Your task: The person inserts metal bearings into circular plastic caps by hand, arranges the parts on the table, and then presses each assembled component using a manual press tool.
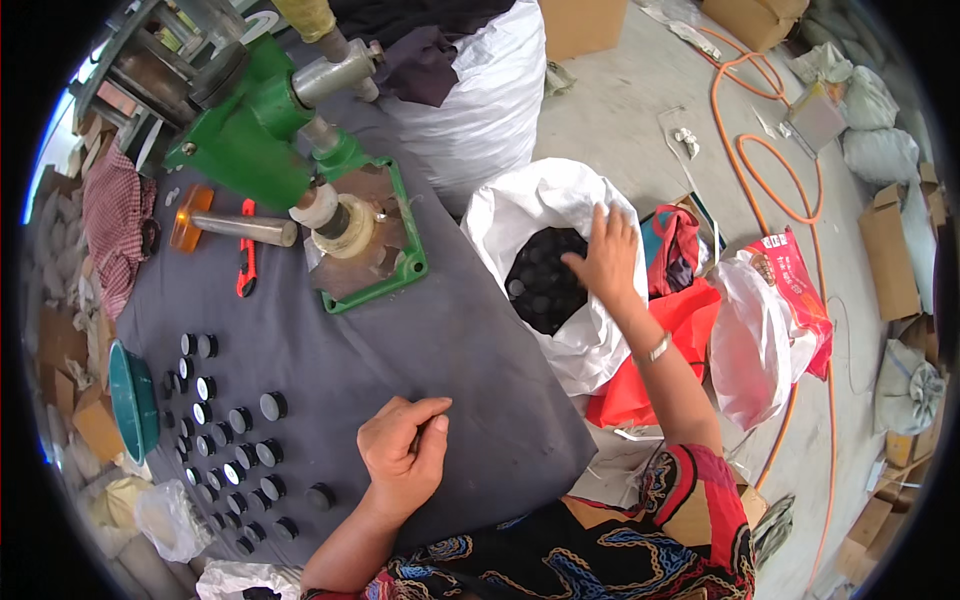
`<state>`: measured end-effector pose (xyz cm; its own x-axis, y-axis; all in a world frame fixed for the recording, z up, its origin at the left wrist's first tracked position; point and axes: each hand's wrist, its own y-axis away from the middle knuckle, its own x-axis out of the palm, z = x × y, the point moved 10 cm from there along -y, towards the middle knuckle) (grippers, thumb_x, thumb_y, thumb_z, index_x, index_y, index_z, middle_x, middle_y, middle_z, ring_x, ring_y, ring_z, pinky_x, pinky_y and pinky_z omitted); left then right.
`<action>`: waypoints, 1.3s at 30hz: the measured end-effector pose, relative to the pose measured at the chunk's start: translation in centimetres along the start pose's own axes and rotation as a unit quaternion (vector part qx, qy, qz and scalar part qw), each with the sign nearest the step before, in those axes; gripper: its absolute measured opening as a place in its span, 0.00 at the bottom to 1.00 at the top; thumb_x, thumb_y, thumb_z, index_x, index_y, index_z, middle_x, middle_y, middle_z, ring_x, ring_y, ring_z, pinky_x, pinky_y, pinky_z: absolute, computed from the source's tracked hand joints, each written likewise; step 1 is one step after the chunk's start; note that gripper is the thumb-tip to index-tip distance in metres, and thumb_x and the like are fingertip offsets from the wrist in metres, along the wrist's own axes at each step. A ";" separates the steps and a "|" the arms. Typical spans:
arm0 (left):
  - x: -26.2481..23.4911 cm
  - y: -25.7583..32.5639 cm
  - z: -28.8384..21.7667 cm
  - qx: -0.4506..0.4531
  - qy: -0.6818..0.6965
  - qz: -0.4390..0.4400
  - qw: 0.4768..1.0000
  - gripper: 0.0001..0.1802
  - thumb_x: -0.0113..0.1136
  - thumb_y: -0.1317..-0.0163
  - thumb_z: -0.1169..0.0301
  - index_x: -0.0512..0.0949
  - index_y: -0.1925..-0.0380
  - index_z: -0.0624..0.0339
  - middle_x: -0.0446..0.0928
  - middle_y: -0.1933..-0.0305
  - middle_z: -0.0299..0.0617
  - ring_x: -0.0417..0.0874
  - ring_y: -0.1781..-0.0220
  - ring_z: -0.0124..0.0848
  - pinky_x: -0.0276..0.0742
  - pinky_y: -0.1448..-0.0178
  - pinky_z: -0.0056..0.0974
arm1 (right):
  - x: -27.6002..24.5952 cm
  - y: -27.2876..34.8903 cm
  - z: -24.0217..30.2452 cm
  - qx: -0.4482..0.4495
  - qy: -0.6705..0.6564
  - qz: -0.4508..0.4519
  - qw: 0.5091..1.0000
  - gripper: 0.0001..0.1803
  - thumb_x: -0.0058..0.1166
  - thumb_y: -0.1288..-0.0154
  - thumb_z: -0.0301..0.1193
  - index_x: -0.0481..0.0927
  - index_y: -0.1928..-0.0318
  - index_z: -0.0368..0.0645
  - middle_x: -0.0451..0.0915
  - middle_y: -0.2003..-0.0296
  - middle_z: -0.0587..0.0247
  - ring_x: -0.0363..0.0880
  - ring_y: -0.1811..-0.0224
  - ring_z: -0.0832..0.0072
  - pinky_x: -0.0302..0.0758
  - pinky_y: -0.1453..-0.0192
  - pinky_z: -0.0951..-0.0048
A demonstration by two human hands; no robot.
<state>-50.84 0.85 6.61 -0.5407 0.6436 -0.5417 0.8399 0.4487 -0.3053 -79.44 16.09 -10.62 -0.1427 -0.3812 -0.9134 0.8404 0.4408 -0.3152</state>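
My right hand (611, 262) is over the right side of an open white woven sack (590, 355), its fingers spread and nothing seen in them. Inside the sack lies a heap of small round black caps (545, 280). My left hand (405, 452) is closed on the dark cloth of the table (480, 400), near the front edge. No object shows between its thumb and forefinger; the palm is hidden. To its left, several black round caps (240, 420) stand or lie in loose rows, some with pale tops.
A green hand press (250, 130) stands at the back left of the table. Near it lie an orange-headed hammer (240, 227) and a red utility knife (247, 250). A teal basin (132, 400) is at the left edge. An orange hose (740, 150) crosses the floor on the right.
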 end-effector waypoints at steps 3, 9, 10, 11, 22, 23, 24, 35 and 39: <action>-0.3 0.2 0.3 -0.002 0.006 0.002 1.000 0.09 0.61 0.52 0.84 0.81 0.69 0.63 0.70 0.84 0.36 0.67 0.84 0.27 0.61 0.79 0.31 | 4.1 -3.3 -4.5 0.120 0.059 0.065 0.989 0.62 0.73 0.63 0.48 0.50 0.31 0.40 0.62 0.37 0.42 0.59 0.33 0.46 0.56 0.35 0.40; -0.4 0.1 0.1 0.005 0.031 0.015 0.999 0.08 0.59 0.50 0.84 0.81 0.69 0.64 0.73 0.82 0.39 0.72 0.83 0.27 0.64 0.77 0.30 | 14.2 -3.5 -7.2 0.200 -0.234 0.063 0.949 0.19 0.58 0.44 0.37 0.79 0.60 0.33 0.83 0.68 0.49 0.82 0.63 0.56 0.75 0.57 0.61; -0.2 -0.2 0.2 0.001 0.033 0.007 0.999 0.08 0.59 0.50 0.84 0.81 0.69 0.64 0.73 0.82 0.39 0.72 0.83 0.27 0.64 0.77 0.30 | 14.5 -2.4 -6.8 0.251 -0.328 0.026 0.910 0.15 0.56 0.42 0.35 0.81 0.67 0.32 0.84 0.68 0.51 0.82 0.61 0.54 0.75 0.57 0.66; -0.5 -0.3 0.1 0.007 0.018 0.004 1.000 0.08 0.60 0.51 0.83 0.81 0.69 0.64 0.73 0.82 0.39 0.71 0.83 0.27 0.63 0.78 0.30 | 13.7 -1.9 -2.7 0.251 -0.526 0.020 0.812 0.13 0.51 0.38 0.31 0.80 0.61 0.32 0.83 0.68 0.59 0.79 0.66 0.66 0.73 0.58 0.66; 0.0 0.2 0.9 -0.018 -0.004 -0.003 1.000 0.09 0.61 0.52 0.83 0.81 0.69 0.63 0.70 0.84 0.38 0.70 0.84 0.28 0.64 0.78 0.31 | 2.2 -9.1 6.2 0.055 -0.510 0.131 0.848 0.22 0.65 0.51 0.36 0.80 0.59 0.33 0.83 0.68 0.47 0.83 0.62 0.59 0.77 0.59 0.65; 0.0 0.3 0.8 -0.004 -0.003 -0.007 1.000 0.09 0.61 0.52 0.84 0.81 0.69 0.63 0.69 0.85 0.37 0.69 0.84 0.27 0.63 0.78 0.30 | 2.3 -9.2 5.2 0.066 -0.386 0.160 0.906 0.22 0.67 0.54 0.37 0.81 0.62 0.34 0.83 0.68 0.47 0.83 0.62 0.56 0.77 0.60 0.64; 0.0 0.2 0.7 -0.005 -0.005 -0.007 1.000 0.09 0.61 0.52 0.84 0.81 0.69 0.63 0.69 0.85 0.37 0.69 0.84 0.27 0.63 0.78 0.30 | 2.1 -9.4 4.9 0.066 -0.387 0.160 0.905 0.22 0.67 0.54 0.37 0.81 0.62 0.34 0.83 0.68 0.47 0.83 0.62 0.56 0.77 0.60 0.64; -0.9 0.3 0.6 -0.006 0.016 0.000 1.000 0.09 0.61 0.52 0.84 0.81 0.69 0.63 0.72 0.83 0.38 0.70 0.83 0.28 0.65 0.78 0.31 | 2.7 -4.9 10.7 -0.084 -0.110 0.122 0.983 0.14 0.56 0.48 0.30 0.78 0.61 0.35 0.78 0.64 0.45 0.78 0.63 0.50 0.75 0.61 0.53; -0.1 -0.5 -0.4 0.017 0.033 0.002 0.999 0.09 0.60 0.51 0.84 0.81 0.68 0.63 0.71 0.83 0.38 0.70 0.84 0.26 0.63 0.78 0.30 | 11.8 1.7 14.1 -0.139 -0.412 0.281 0.856 0.15 0.52 0.43 0.34 0.78 0.63 0.34 0.81 0.66 0.43 0.80 0.63 0.48 0.77 0.57 0.55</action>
<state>-51.18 0.77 7.11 -0.5380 0.6860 -0.4899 0.8428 0.4251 -0.3302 -72.31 0.92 -18.28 0.7565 -0.4382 -0.4855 0.4823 0.8752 -0.0384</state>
